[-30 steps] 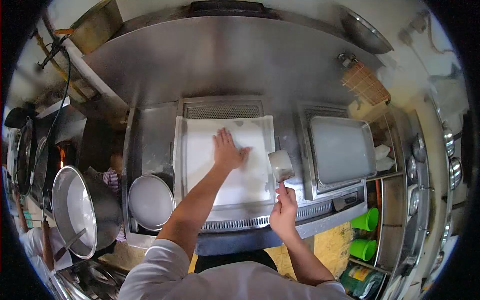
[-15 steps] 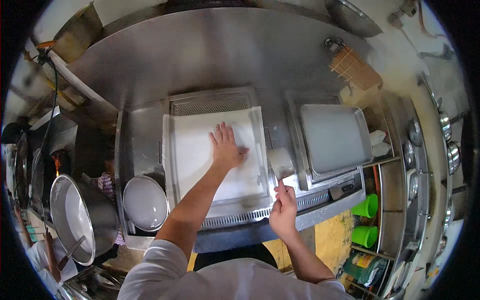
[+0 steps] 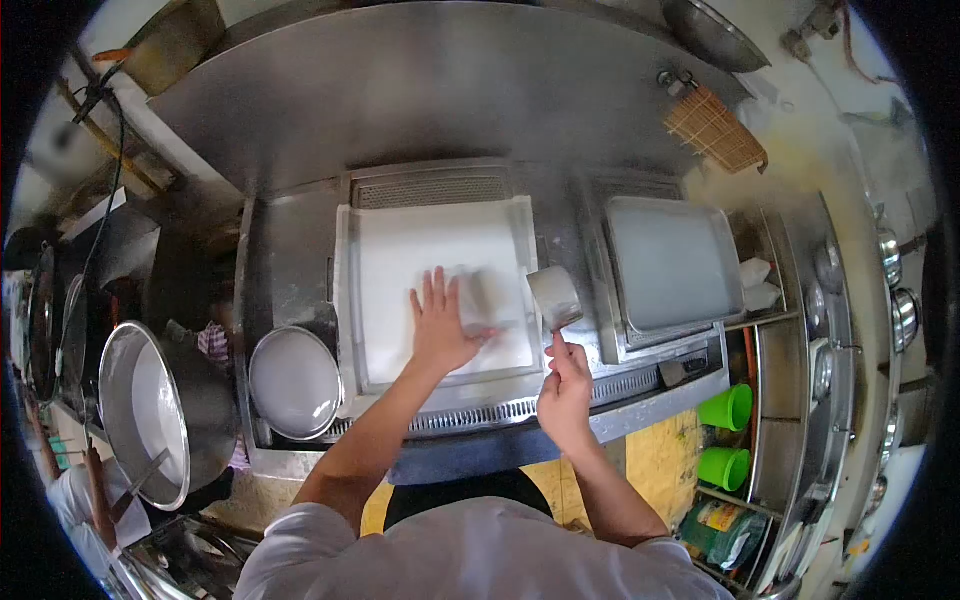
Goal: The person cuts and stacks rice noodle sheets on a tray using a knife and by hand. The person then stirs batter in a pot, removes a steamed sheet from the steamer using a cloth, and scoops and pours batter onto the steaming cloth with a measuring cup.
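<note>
My left hand, fingers spread, is flat on or just above a white cloth stretched over a square metal-rimmed frame on the steel counter. I cannot tell whether the palm touches it. A faint wet-looking streak shows on the cloth beside the hand. My right hand is closed round the handle of a ladle, a deep metal cup whitish inside. The ladle is held at the right edge of the cloth, its mouth tipped toward the left.
Right of the cloth sits a rectangular tray of whitish liquid or batter. At the left stand a round pan with white contents and a large pot. A bamboo basket hangs behind; green cups sit right. Another person is far left.
My left hand has moved toward me across the cloth. The ladle has risen slightly and its mouth shows more to the left. The whole view has shifted a little.
</note>
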The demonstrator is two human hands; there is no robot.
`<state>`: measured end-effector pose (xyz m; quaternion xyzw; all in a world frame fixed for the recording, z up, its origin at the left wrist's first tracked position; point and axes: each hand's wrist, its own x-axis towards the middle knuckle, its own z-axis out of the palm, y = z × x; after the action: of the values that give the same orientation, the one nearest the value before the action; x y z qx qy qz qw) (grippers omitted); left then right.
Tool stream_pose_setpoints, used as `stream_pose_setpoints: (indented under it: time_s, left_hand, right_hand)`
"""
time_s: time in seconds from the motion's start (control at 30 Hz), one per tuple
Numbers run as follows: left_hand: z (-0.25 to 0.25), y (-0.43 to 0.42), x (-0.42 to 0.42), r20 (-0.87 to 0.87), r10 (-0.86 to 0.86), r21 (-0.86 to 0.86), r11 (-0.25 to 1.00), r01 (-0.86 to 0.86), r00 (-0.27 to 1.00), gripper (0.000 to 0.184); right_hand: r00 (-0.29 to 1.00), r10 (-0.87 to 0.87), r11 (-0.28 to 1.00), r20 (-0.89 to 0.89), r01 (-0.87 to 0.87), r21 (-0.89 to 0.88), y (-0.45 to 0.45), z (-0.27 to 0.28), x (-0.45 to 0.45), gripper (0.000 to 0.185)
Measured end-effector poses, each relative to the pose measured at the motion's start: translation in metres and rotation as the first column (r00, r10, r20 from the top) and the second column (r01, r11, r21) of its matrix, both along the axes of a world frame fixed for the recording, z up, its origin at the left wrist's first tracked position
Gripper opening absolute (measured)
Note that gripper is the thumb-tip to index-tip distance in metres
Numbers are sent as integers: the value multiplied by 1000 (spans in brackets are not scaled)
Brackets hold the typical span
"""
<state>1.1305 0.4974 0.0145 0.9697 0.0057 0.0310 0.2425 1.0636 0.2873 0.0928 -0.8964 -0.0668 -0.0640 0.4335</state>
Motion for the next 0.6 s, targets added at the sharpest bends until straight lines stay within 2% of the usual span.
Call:
stream_pose_setpoints:
  time_s: [0.07,0.17,0.23,0.33,0.43,0.47,0.57,0.6]
  left_hand:
    - [-6,31,-18,118,75,-55,996,-69,990,95]
    - [-15,95,-50,289,207,-113,977,-181,935,73]
    - [-34,142,-76,339,316,-114,949,-294,886,57]
    - [-63,201,-117,277,491,-112,870,-479,826,51]
    - [-93,232,-166,168,551,216,789,-576,818,47]
    - [-103,237,-181,102,558,322,765,-558,823,37]
    - [-109,257,-220,-101,473,216,869,-445,875,27]
    - [-109,259,-228,-92,464,181,878,-444,881,21]
  right_hand:
    - [1000,19,998,9,-18,-62,2,0,2,70]
    - [985,76,984,158,-48,-172,2,-9,4,70]
    - [976,88,978,197,-47,-202,7,-8,4,69]
    - [961,122,965,249,-56,-257,20,-5,5,69]
    - [982,137,972,129,-108,-210,47,-4,-1,67]
    - [982,157,974,100,-137,-183,58,-4,-5,66]
    - [968,250,965,8,-249,-85,100,-7,-21,61]
    - [953,301,953,-29,-302,-38,114,-13,-27,59]
